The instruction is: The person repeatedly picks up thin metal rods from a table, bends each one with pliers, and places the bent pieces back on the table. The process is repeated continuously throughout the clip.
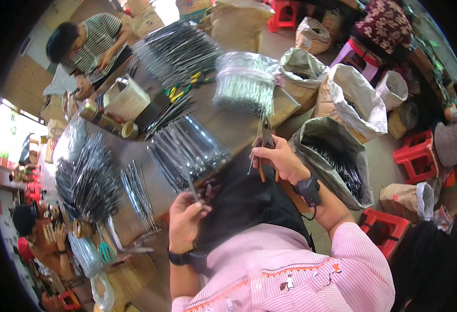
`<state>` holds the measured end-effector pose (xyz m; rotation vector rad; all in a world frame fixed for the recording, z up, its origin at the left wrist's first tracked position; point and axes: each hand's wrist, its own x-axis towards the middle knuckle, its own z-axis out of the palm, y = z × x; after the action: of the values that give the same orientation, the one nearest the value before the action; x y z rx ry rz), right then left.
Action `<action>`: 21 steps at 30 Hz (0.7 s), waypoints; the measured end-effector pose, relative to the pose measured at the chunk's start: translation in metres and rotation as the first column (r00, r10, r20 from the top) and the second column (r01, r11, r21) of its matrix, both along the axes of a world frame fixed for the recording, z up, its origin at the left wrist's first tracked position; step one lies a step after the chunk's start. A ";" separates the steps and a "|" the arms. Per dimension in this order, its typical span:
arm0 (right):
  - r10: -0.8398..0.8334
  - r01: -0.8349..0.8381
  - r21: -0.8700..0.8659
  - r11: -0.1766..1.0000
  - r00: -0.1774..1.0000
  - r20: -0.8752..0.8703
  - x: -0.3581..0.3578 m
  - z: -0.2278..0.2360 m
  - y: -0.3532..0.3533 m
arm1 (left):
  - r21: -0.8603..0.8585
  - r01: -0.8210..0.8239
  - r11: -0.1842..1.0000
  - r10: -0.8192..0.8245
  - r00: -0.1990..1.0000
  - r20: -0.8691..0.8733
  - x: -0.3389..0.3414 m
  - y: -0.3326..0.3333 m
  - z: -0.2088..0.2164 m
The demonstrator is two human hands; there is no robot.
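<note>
My right hand (282, 160) is wrapped round a pair of pliers (267, 134) with orange handles, jaws pointing away from me. A thin wire-like piece (251, 161) shows beside its fingers; how it is held I cannot tell. My left hand (185, 216) pinches a slim grey strip (190, 183), blurred, that stands up from the fingertips. Just beyond the left hand, a stack of dark metal strips in clear plastic (187, 148) lies on the table (241, 136). Farther off sits a plastic-wrapped bundle of thin silvery wires (244, 86), near the pliers' tips.
To the right stand open sacks (350, 101), one holding dark thin pieces (337, 156), and red stools (417, 156). A large rod pile (179, 52) and yellow-handled tools (176, 93) lie farther back. Another person (95, 44) works across the table; a loose bundle (90, 179) lies left.
</note>
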<state>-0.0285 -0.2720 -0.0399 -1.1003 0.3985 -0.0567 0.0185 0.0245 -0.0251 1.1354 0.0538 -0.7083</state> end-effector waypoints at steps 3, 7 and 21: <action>0.086 -0.081 -0.034 0.996 0.977 0.195 -0.012 0.022 0.023 | 0.022 0.102 0.995 -0.103 0.995 0.013 -0.011 -0.016 0.004; 0.043 -0.020 -0.103 0.995 0.974 0.221 -0.015 0.037 0.048 | -0.071 0.160 0.984 -0.163 0.986 -0.029 -0.015 -0.029 0.011; 0.079 -0.036 -0.192 0.981 0.972 0.221 -0.021 0.019 0.067 | -0.068 0.117 0.991 -0.110 0.989 0.096 -0.011 -0.036 0.007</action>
<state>-0.0495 -0.2048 -0.0214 -1.2750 0.1558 -0.1702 0.0079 -0.0111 -0.0178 1.1053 -0.1150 -0.7521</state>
